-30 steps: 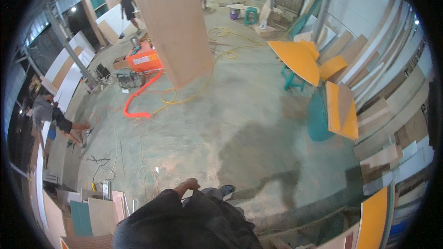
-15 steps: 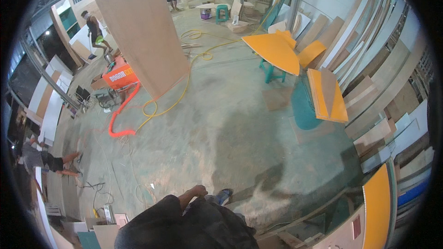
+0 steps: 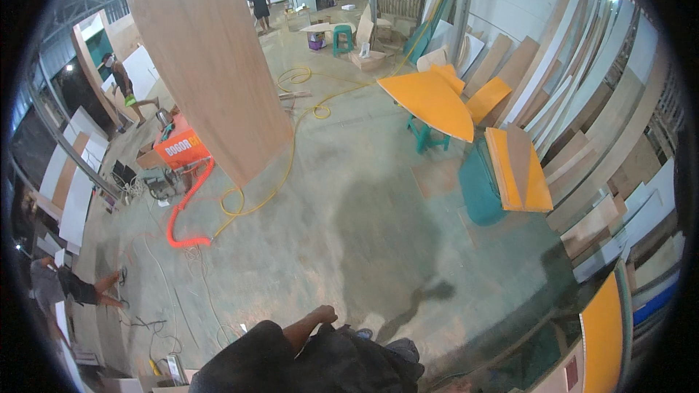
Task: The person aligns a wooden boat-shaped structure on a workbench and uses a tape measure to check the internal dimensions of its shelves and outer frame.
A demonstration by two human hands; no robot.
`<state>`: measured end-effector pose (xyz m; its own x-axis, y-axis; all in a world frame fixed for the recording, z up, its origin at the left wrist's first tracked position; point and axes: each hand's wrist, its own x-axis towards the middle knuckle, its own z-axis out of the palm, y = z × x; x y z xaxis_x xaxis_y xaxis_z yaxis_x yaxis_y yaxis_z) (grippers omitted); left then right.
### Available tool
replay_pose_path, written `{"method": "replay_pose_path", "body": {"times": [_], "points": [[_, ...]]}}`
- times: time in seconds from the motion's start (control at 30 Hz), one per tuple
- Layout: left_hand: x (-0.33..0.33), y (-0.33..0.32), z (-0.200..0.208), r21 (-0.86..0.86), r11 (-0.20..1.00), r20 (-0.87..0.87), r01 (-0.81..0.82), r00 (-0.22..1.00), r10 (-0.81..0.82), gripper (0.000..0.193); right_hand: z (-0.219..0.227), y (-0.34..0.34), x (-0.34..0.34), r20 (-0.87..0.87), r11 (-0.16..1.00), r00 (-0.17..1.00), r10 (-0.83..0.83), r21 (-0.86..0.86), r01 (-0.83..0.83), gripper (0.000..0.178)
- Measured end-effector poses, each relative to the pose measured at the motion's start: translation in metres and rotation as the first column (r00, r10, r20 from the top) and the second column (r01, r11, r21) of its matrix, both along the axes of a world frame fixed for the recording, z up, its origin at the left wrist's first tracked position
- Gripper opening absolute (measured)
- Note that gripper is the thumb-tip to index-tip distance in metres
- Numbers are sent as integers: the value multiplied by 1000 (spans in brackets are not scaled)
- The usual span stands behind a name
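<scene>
My left hand (image 3: 322, 316) hangs in front of my dark shirt (image 3: 335, 364) at the lower middle, its fingers loosely curled in. No object shows in or against it, and the concrete floor (image 3: 306, 262) lies below. My right hand is not in view. The tip of one shoe (image 3: 365, 333) peeks out past the shirt.
A tall plywood box (image 3: 211, 65) stands ahead, with an orange coiled hose (image 3: 178, 218) and a yellow hose (image 3: 280, 185) nearby. Yellow panels (image 3: 433, 102) rest on green stools at right; boards (image 3: 582, 94) lean behind. Co-workers (image 3: 80, 284) stand at left and far back.
The view has shifted, so the plywood box, hoses and yellow panels sit slightly lower. My left hand is a little further down and right in view. Less of my shoe shows.
</scene>
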<state>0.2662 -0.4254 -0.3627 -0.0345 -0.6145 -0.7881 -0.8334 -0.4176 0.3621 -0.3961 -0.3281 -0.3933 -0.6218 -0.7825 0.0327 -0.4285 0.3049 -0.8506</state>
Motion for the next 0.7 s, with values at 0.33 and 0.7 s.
{"method": "replay_pose_path", "body": {"times": [0.33,0.7], "points": [[27,-33,-30,106,993,50,50,997,-56,46,99,-168,175,175,802,936,307,482,-353,35],[78,-176,15,56,948,37,-314,949,313,50,-60,-451,150,437,722,891,-123,655,-222,32]]}}
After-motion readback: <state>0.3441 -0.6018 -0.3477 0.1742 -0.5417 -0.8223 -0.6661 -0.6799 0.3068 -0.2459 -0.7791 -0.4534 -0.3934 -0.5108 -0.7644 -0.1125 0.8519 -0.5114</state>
